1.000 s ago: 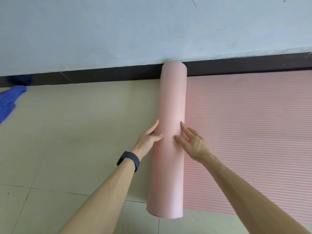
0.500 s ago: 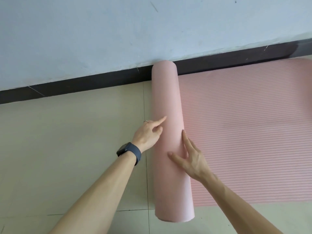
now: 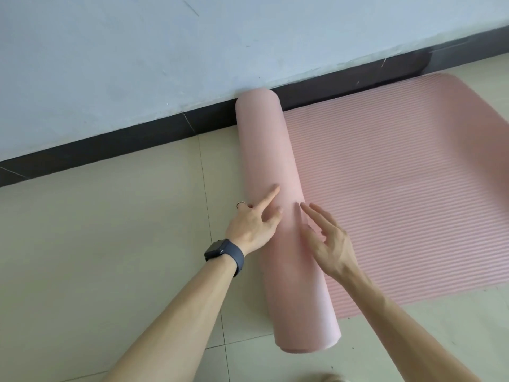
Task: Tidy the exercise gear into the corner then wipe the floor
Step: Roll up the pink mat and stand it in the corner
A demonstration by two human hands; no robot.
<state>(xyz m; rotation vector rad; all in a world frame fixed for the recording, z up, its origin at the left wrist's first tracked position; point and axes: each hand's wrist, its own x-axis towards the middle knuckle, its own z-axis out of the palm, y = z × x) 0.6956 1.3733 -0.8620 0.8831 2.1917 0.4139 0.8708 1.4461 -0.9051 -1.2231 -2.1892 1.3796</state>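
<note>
On beige floor tiles (image 3: 110, 244) by the wall: half-rolled pink mat (image 3: 286, 244); left hand (image 3: 254, 224) open-fingered, pressing the roll; right hand (image 3: 330, 244) open, grasping nothing.

- Pink mat (image 3: 399, 188) half rolled; the roll (image 3: 278, 216) runs from the wall (image 3: 137, 64) at upper centre to lower centre.
- Left hand (image 3: 254, 226) rests on the roll, forefinger extended.
- Right hand (image 3: 330, 244) spread just beside it, fingertips (image 3: 303, 206) at the roll.
- Watch (image 3: 224, 252) on left wrist.
</note>
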